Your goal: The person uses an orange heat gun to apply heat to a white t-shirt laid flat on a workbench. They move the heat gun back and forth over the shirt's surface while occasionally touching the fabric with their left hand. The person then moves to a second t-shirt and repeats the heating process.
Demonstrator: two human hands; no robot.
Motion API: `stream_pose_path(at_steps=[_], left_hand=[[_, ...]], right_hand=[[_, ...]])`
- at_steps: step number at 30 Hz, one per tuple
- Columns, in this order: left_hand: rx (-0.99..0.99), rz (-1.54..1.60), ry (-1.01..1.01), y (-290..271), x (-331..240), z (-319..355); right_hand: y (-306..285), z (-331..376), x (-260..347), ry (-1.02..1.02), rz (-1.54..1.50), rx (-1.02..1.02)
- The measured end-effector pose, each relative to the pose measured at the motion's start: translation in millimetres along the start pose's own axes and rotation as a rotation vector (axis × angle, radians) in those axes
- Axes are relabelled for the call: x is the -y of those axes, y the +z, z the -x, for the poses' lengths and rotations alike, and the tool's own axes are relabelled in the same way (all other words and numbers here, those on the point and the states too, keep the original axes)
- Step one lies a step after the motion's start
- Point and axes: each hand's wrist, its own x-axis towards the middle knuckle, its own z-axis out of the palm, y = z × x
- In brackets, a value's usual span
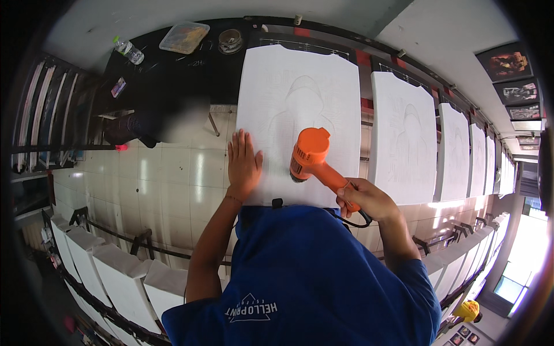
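An orange heat gun (312, 149) is in my right hand (369, 199), whose fingers wrap round its handle. Its dark nozzle points down over the lower part of a white shirt-shaped fabric piece (259, 81) spread on a board in front of me. Faint grey lines on the fabric form a hooded figure. I cannot tell how far the nozzle is from the cloth. My left hand (244, 164) lies flat along the left edge of that fabric, fingers stretched out and holding nothing. A black cord runs from the handle's end toward my body.
More boards with white fabric (404, 138) stand in a row to the right, and another row (115, 268) runs behind me. On a black table (167, 81) at the far left are a bottle (129, 51), a plastic tub (184, 38) and a round tin (230, 41).
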Motion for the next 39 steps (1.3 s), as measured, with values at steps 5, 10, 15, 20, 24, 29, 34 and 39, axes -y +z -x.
stream_pose_path(at_steps=[5, 10, 15, 20, 24, 29, 34, 39], left_hand=[[0.037, 0.024, 0.056, 13.1, 1.3, -46.8], [0.152, 0.047, 0.219, 12.2, -7.5, -46.6], [0.173, 0.031, 0.274, 10.6, 4.7, -78.8], [0.083, 0.008, 0.273, 30.8, 5.5, -126.7], [0.081, 0.051, 0.309, 35.2, -5.8, -126.4], [0.184, 0.084, 0.376, 14.8, -19.4, -66.8], [0.277, 0.177, 0.447, -3.8, -13.4, -17.9], [0.224, 0.110, 0.404, 7.2, -3.2, -73.0]], right_hand=[[1.5, -16.2, 20.4, -0.114, -0.007, -0.129], [-4.5, -47.1, 42.4, -0.215, -0.092, -0.298], [-0.2, -25.0, 28.1, -0.147, -0.113, -0.275], [11.9, 18.7, 3.6, 0.021, -0.127, -0.180], [8.3, 13.7, 2.9, -0.029, -0.098, -0.217], [-7.1, -28.0, 30.1, -0.191, -0.130, -0.369], [-10.1, -37.4, 32.1, -0.224, -0.191, -0.404], [2.2, 12.5, -0.8, -0.060, -0.204, -0.329]])
